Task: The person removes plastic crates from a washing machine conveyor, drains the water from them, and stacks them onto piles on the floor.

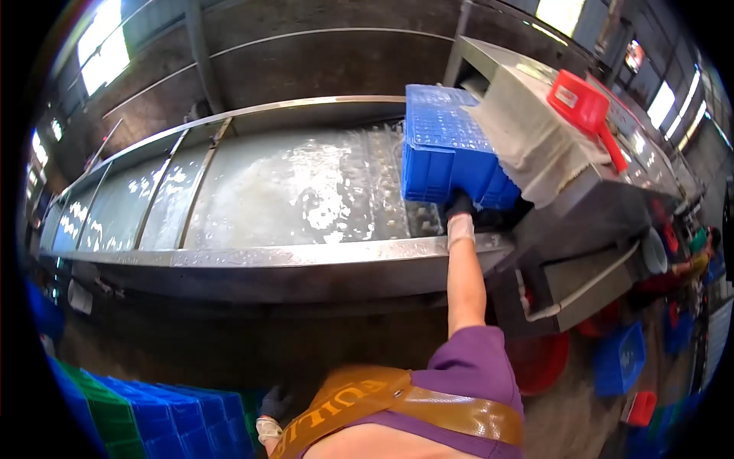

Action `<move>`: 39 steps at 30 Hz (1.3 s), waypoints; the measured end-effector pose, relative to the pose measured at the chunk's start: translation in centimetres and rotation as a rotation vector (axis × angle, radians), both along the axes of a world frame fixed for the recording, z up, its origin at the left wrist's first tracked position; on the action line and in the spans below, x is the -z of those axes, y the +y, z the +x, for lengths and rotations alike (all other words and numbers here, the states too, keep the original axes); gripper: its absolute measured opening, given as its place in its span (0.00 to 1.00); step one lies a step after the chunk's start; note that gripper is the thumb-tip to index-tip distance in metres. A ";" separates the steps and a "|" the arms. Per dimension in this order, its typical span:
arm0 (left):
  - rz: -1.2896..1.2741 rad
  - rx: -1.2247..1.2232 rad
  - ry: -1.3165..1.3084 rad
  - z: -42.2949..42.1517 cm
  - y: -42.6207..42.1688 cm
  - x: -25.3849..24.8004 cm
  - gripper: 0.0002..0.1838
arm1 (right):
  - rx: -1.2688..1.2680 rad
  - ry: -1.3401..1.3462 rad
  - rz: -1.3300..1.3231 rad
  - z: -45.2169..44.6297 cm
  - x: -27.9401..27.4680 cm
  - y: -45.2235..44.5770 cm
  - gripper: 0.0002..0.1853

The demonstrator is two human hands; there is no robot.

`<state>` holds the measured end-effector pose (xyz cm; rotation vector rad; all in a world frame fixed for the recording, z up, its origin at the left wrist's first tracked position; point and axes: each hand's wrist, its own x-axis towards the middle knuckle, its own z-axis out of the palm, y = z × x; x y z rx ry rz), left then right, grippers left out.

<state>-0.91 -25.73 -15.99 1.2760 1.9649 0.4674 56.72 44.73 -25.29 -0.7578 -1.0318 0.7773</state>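
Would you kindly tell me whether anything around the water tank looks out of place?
Only mildly: the beige cloth hangs rumpled over the metal housing, and the red scoop lies on top, handle pointing down. The blue crate juts over the tank, but the right hand is on it, so that seems deliberate.

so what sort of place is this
Likely a washing area in a factory or workshop: there's a long metal trough of water, a blue crate at its right end, and a stack of blue and green crates at lower left.
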 end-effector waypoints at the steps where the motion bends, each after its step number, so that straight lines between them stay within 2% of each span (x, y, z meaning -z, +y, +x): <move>1: 0.015 0.016 -0.050 -0.6 -0.4 0.7 0.26 | -0.029 0.317 -0.322 -5.3 -8.3 -7.1 0.11; 2: 0.025 0.037 -0.099 -0.8 -1.2 1.1 0.26 | 0.012 0.726 -0.592 -12.1 -19.6 -16.3 0.08; 3: -0.040 0.030 -0.005 0.0 -0.7 -1.6 0.25 | 0.079 0.579 -0.623 -15.3 -24.6 -21.4 0.08; 4: -0.045 0.015 -0.010 -0.1 -0.5 -2.1 0.25 | 0.068 0.569 -0.632 -16.7 -25.3 -22.6 0.08; 6: 0.058 -0.045 0.027 0.2 -0.8 -2.2 0.23 | 0.405 0.491 -0.726 -18.5 -26.2 -24.3 0.08; 7: 0.115 -0.041 0.035 0.1 -0.8 -2.3 0.22 | 0.381 0.453 -0.840 -18.3 -27.5 -25.0 0.16; 8: 0.165 -0.042 0.040 0.2 -1.1 -2.6 0.21 | 0.367 0.424 -0.848 -16.1 -25.4 -24.6 0.16; 10: 0.079 -0.066 -0.113 0.8 -0.7 -5.6 0.23 | 0.320 -1.042 -0.182 -11.8 -19.4 -22.6 0.28; 12: 0.099 -0.023 -0.010 -0.7 -1.6 -1.3 0.24 | 0.217 -0.054 -0.171 -18.9 -30.0 -28.4 0.32; 14: 0.137 -0.017 0.026 -1.0 -2.4 -2.3 0.26 | 0.147 -0.025 -0.081 -22.3 -33.9 -30.4 0.32; 15: 0.152 -0.043 0.026 -1.1 -2.5 -2.9 0.27 | 0.103 -0.047 -0.086 -23.5 -35.0 -30.6 0.32; 17: 0.194 -0.108 -0.044 -1.4 -3.1 -4.8 0.28 | 0.099 -0.206 0.090 -25.7 -36.3 -31.3 0.32; 20: 0.260 -0.218 -0.161 -1.6 -4.1 -9.2 0.29 | -0.141 -0.342 0.098 -30.2 -39.0 -33.7 0.31; 22: 0.268 -0.309 -0.206 -2.0 -3.9 -12.0 0.29 | -0.149 -0.435 0.052 -32.7 -39.8 -35.2 0.30; 24: 0.575 -0.359 -0.195 -2.1 -3.2 -16.9 0.33 | 0.010 -0.679 0.433 -35.2 -41.3 -37.8 0.29; 25: 0.761 -0.314 0.000 -2.1 -2.6 -20.1 0.35 | 0.274 -0.950 0.496 -35.9 -40.6 -37.5 0.29; 26: 0.928 -0.260 0.208 -2.2 -1.9 -23.0 0.37 | 0.022 -0.811 0.509 -36.9 -41.2 -39.3 0.28; 28: 1.148 -0.225 0.316 -2.7 -0.2 -27.4 0.42 | -0.065 -0.945 0.481 -38.5 -41.1 -42.1 0.27; 30: 1.352 -0.268 0.198 -3.7 3.2 -25.6 0.46 | -0.012 -1.019 0.802 -40.0 -40.8 -44.6 0.27; 32: 1.097 -0.404 0.814 -4.4 6.2 -24.8 0.50 | -0.208 -1.108 0.830 -40.6 -40.2 -45.8 0.27; 34: 1.174 -0.397 0.504 -3.1 5.0 -24.8 0.53 | -0.283 -1.064 1.010 -41.5 -40.7 -47.1 0.25; 36: 1.134 -0.570 0.467 -1.0 4.5 -21.7 0.52 | -0.269 -1.101 1.031 -41.4 -41.8 -47.9 0.24; 37: 1.137 -0.576 0.511 -0.9 3.9 -21.5 0.52 | -0.242 -1.058 1.008 -40.9 -42.5 -48.7 0.27; 38: 1.132 -0.615 0.448 -0.5 3.4 -21.7 0.50 | -0.217 -1.029 0.984 -40.1 -42.4 -49.1 0.31; 39: 1.130 -0.654 0.372 -0.1 3.1 -22.1 0.49 | -0.156 -0.927 0.834 -38.9 -40.9 -48.7 0.38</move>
